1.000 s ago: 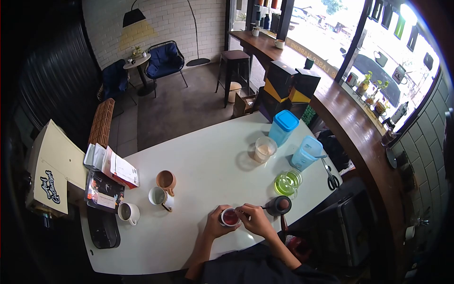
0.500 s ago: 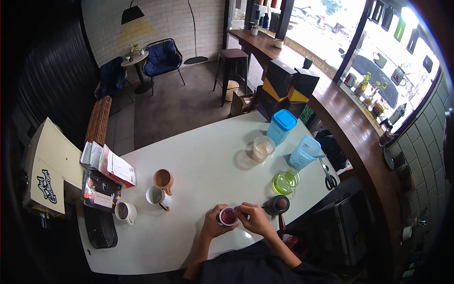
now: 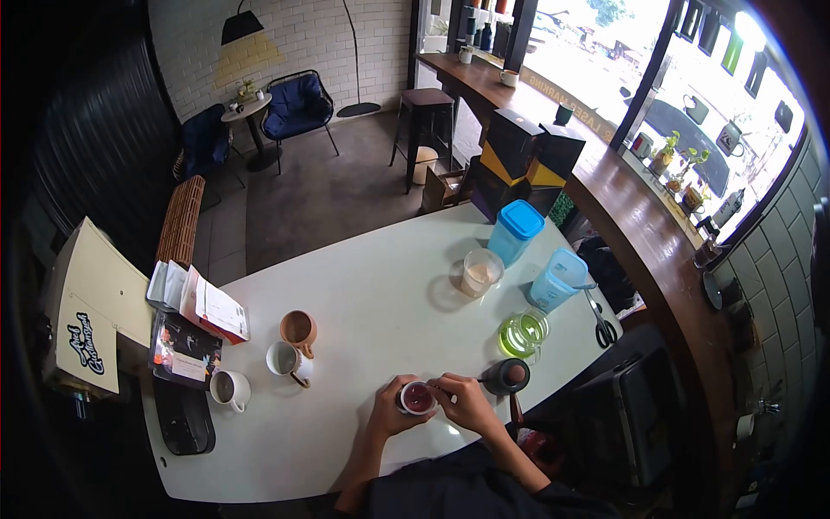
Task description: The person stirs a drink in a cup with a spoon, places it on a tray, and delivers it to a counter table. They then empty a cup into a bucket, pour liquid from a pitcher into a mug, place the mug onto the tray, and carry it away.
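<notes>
Left hand (image 3: 395, 409) wraps small, round, white-rimmed cup (image 3: 418, 413) of dark-red liquid (image 3: 418, 397) near white tabletop's (image 3: 372, 259) near edge. Right hand (image 3: 467, 405) pinches at rim; item held unclear. Likely light, spill-prone; best grip: sidewalls.

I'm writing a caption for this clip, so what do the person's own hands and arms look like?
The left hand and right hand are bare, with no gloves. The forearms are uncovered too; near the bottom edge is dark, plain-looking clothing.
</notes>
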Action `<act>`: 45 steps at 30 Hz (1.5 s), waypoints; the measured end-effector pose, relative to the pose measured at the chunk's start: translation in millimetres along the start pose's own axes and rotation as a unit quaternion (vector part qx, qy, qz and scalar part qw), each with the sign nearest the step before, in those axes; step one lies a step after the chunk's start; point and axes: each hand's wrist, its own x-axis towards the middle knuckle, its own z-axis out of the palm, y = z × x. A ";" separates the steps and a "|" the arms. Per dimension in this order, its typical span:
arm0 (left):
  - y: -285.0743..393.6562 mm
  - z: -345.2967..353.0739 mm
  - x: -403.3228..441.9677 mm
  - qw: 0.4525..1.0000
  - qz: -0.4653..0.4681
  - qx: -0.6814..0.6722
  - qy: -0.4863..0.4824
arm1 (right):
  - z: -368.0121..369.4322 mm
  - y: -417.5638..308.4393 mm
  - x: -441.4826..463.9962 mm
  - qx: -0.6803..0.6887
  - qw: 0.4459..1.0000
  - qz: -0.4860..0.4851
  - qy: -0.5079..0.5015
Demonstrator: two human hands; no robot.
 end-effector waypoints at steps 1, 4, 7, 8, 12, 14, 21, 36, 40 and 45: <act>-0.4 0.3 0.0 1.000 0.006 -0.006 0.002 | 0.7 0.7 -0.2 0.004 1.000 -0.005 0.004; -1.7 -0.3 -0.7 1.000 -0.009 -0.011 -0.010 | 0.3 0.2 -0.6 0.011 1.000 -0.014 -0.013; -3.1 -0.3 -0.6 1.000 0.004 0.000 -0.006 | -2.4 -0.9 -1.8 -0.001 0.999 0.010 -0.042; -3.3 -0.4 -0.6 1.000 0.004 0.001 -0.006 | -3.3 -1.2 -1.5 0.000 0.999 0.010 -0.043; -2.8 -0.7 0.1 1.000 0.007 0.003 -0.008 | -5.6 -1.7 0.1 -0.030 0.999 0.002 -0.026; -3.0 -1.1 0.3 1.000 0.009 -0.002 -0.011 | -5.3 -1.6 0.4 -0.034 0.999 0.002 -0.018; 0.8 -1.5 0.0 1.000 0.013 -0.003 -0.012 | -2.7 2.9 -1.2 -0.008 1.000 -0.016 -0.025; -2.7 0.3 -1.8 1.000 -0.006 -0.010 -0.009 | -0.7 -1.8 -2.4 -0.009 0.999 -0.016 -0.026; -0.9 0.0 -1.3 1.000 -0.001 0.001 -0.004 | 0.0 3.4 -2.2 -0.009 0.999 -0.025 -0.034; -3.6 1.3 -0.9 1.000 0.005 0.005 -0.004 | -5.2 -2.3 1.1 -0.045 0.999 -0.015 -0.018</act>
